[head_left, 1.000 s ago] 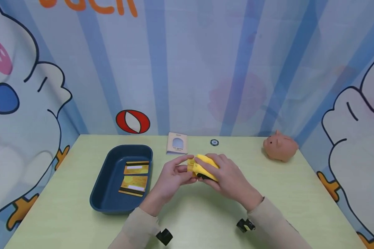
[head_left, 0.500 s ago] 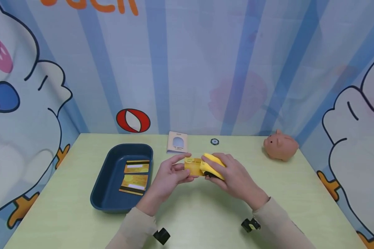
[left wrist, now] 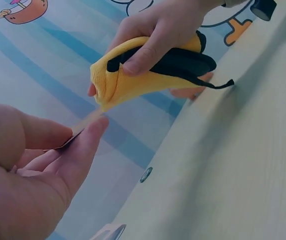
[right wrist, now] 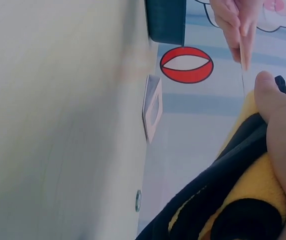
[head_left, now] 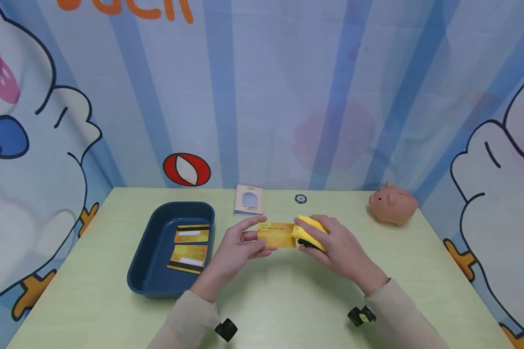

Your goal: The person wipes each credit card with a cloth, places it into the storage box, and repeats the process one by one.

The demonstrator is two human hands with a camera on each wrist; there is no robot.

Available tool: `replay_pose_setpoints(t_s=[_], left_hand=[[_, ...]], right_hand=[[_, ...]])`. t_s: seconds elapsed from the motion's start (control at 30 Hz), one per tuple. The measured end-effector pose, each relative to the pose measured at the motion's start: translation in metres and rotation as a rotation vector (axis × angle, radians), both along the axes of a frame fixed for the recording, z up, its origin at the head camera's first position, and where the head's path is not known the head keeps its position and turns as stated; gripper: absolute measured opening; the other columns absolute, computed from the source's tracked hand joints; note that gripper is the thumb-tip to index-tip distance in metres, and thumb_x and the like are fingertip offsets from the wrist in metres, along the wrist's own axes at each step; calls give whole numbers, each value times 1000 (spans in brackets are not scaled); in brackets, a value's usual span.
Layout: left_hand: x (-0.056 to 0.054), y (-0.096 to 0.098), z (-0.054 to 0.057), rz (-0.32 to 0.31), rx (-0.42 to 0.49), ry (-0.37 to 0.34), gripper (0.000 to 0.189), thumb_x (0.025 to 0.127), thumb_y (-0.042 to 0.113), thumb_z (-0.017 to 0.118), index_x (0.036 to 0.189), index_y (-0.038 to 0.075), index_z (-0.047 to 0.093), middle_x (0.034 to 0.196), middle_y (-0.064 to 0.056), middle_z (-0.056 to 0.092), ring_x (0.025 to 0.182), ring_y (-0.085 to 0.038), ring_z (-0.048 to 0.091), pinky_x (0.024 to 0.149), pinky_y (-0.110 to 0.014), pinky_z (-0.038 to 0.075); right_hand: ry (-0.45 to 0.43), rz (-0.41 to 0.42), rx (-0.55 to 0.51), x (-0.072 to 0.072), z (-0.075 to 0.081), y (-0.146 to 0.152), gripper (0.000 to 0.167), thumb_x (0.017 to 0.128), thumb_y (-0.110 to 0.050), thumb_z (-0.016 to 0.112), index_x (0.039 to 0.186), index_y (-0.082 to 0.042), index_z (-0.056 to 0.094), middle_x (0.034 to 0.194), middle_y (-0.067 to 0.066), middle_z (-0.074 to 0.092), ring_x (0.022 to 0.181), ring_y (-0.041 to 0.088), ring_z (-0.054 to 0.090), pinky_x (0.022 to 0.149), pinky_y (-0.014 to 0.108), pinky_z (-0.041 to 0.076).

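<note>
A gold bank card [head_left: 276, 235] is pinched at its left end between the thumb and fingers of my left hand [head_left: 240, 245]. My right hand [head_left: 345, 252] grips a soft yellow plush thing [head_left: 307, 231] with black parts and a thin black strap. The plush meets the right end of the card, covering that end in the head view. From the left wrist, the card [left wrist: 85, 122] appears nearly edge-on, running up to the narrow end of the plush [left wrist: 133, 85]. Both hands are above the middle of the table.
Left of the hands stands a dark blue tray [head_left: 146, 276] with two gold cards [head_left: 188, 257] in it, stripe sides up. Toward the back are a pale booklet [head_left: 248, 199], a small round chip [head_left: 301, 198] and a pink piggy bank [head_left: 393, 206]. A printed curtain [head_left: 270, 97] hangs behind.
My right hand has moved to the right with the plush thing, so much more of the card shows between the hands. The left hand has shifted slightly left, still pinching the card.
</note>
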State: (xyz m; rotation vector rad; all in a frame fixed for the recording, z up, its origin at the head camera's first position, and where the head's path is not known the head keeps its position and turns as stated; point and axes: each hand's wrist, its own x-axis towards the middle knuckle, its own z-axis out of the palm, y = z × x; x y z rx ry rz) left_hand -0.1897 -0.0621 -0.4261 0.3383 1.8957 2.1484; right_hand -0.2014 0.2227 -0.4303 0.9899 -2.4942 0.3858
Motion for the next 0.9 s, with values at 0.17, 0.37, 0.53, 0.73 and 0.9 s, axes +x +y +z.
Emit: replay_pose_setpoints(t_s=[0.17,0.37,0.53,0.73,0.9], left_hand=[[0,0,-3,54,-58,-4,58,103,-3,60,157,11,46,135,-26,67,107,-40,75,86,-34,63],[-1,2,-6,102,-109,27,45,105,-2,56,148,9,58,136,-22,68,111,-37,74,83,-38,64],[2,7,-8,152,-156,92,28,105,-1,56,128,3,71,130,-19,71,115,-34,71,85,-41,64],[3,10,-13,226,-186,114,22,103,-2,61,114,3,79,130,-14,71,115,-33,70,93,-43,61],[2,11,-17,212,-167,108,23,102,-4,58,107,2,79,142,-16,65,119,-34,70,94,-43,61]], right_hand=[[5,-8,-15,-1,2,7,66,98,-43,74,158,-31,50,135,15,60,110,31,62,88,49,57],[2,-2,-28,-1,5,10,65,97,-41,76,156,-31,51,134,14,60,107,30,63,86,48,56],[0,3,-34,1,6,9,65,96,-41,77,155,-30,53,134,14,60,108,29,63,86,48,57],[2,-2,-38,3,6,7,71,91,-36,83,155,-30,53,134,14,60,109,30,63,87,49,58],[6,0,-37,4,6,8,72,90,-34,83,155,-30,53,134,14,60,110,30,63,87,49,58]])
